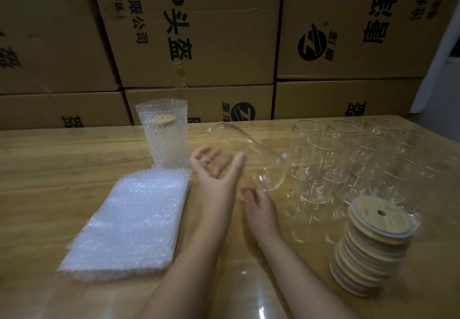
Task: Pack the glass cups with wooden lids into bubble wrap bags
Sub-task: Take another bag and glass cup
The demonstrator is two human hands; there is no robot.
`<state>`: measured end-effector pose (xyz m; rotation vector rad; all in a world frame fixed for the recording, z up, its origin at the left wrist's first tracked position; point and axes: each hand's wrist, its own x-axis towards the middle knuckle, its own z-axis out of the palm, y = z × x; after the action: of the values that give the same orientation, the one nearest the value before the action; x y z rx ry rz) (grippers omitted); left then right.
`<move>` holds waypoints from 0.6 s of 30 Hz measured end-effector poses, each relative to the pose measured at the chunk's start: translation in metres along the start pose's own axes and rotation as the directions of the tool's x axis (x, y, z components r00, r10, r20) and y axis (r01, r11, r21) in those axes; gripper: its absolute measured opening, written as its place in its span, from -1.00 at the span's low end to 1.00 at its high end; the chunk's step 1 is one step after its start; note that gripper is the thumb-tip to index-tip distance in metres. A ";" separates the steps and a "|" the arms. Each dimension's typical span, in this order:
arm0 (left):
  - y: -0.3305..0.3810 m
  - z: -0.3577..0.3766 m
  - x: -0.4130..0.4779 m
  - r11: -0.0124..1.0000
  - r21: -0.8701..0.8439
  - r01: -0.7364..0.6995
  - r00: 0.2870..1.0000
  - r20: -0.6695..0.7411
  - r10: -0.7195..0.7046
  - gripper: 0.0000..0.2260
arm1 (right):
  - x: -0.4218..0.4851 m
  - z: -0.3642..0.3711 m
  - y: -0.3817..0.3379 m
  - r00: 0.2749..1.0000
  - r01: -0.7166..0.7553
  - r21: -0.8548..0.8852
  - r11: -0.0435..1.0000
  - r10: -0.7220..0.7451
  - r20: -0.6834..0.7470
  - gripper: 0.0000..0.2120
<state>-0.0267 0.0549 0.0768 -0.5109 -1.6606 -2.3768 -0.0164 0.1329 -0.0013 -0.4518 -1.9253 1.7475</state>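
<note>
Clearly the glass cup [249,154] is tilted in the air above the middle of the tabletop [49,169]. It lies across the left hand [216,169], which is palm up with fingers spread. The right hand [260,203] curls loosely at the cup's lower end; whether it touches is unclear. Best to steady the cup with both hands and stand it upright. Then take a lid from the wooden lid stack [373,249] near the right front edge, before reaching for the bubble wrap bags [129,224] on the left.

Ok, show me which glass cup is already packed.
The wrapped cup standing at the far end of the flat bag stack: it alone sits in bubble wrap with a wooden lid; the other cups are bare.
</note>
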 end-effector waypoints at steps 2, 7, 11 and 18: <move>0.004 -0.013 0.013 0.994 -0.105 0.031 0.992 -0.116 -0.043 -0.40 | 0.001 -0.003 -0.004 0.998 0.010 0.145 0.989 -0.002 -0.057 -0.77; -0.011 -0.033 0.029 0.984 -0.113 0.134 0.968 -0.197 -0.154 -0.20 | 0.003 -0.014 -0.015 0.992 -0.127 0.482 0.867 0.114 0.058 -0.74; -0.035 -0.032 0.019 0.962 -0.024 0.272 0.954 -0.128 -0.272 -0.23 | 0.000 -0.004 -0.009 0.974 -0.112 0.262 0.959 0.054 0.222 -0.45; -0.064 -0.034 -0.007 0.936 0.117 0.331 0.919 0.184 -0.348 -0.32 | 0.008 -0.002 -0.006 0.977 -0.125 0.359 0.925 0.052 0.205 -0.47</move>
<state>-0.0480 0.0456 0.0083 -0.4975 -2.0813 -2.5472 -0.0210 0.1380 0.0054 -0.2418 -1.6575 2.2257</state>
